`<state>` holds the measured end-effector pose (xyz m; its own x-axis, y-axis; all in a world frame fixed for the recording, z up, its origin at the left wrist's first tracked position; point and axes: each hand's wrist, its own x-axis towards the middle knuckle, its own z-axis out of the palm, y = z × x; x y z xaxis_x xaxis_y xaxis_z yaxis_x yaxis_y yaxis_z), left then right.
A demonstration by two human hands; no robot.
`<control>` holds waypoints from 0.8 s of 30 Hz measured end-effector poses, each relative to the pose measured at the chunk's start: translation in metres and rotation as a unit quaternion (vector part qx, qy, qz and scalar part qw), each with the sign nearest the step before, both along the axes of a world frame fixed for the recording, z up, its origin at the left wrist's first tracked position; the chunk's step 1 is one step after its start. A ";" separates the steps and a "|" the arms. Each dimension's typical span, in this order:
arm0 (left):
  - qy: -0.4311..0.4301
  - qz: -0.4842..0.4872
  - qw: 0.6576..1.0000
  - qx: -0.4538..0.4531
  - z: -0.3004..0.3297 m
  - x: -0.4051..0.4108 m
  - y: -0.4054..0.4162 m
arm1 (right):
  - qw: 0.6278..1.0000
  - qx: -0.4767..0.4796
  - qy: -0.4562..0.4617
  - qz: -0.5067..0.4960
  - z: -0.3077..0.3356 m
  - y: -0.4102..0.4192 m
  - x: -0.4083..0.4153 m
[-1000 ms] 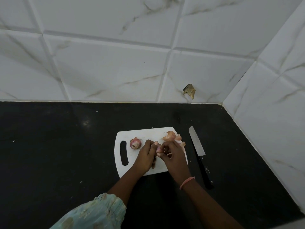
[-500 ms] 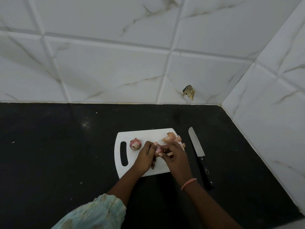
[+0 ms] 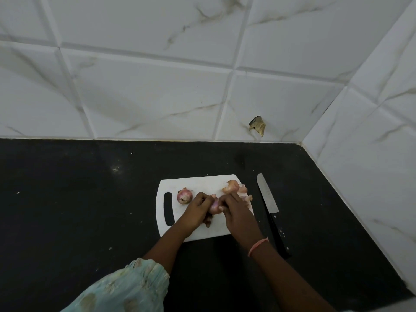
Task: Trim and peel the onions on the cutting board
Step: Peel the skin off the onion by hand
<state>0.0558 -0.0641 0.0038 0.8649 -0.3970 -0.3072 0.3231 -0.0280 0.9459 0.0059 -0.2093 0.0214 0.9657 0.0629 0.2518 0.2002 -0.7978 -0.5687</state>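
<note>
Onion (image 3: 214, 206), orientation hidden, is gripped between both hands (image 3: 198, 207) (image 3: 236, 209) over cutting board (image 3: 195, 183).

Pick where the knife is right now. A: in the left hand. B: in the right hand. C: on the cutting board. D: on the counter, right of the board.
D: the knife lies on the dark counter beside the board, untouched, while both hands hold an onion.

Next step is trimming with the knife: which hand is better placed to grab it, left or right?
Right. The knife lies on the counter just right of the cutting board, beside the right hand. The left hand would have to cross over; both now hold the onion.
</note>
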 end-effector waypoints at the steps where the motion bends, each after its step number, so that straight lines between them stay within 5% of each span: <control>1: 0.001 0.000 1.000 -0.002 0.000 0.000 0.000 | 1.000 -0.009 0.000 0.010 -0.001 0.000 0.000; 9: 0.014 0.011 1.000 0.004 0.003 0.000 0.002 | 0.998 -0.046 0.019 0.040 -0.003 -0.010 -0.014; 14: 0.072 0.040 0.996 -0.038 0.001 0.005 0.002 | 0.997 -0.054 0.029 -0.048 -0.003 -0.034 -0.018; 18: 0.091 0.025 0.995 -0.045 0.002 0.006 0.000 | 0.989 0.008 0.012 -0.145 0.001 -0.034 -0.014; 24: 0.084 0.010 0.994 -0.063 0.001 0.004 0.001 | 0.977 0.159 0.056 -0.130 0.000 -0.002 -0.013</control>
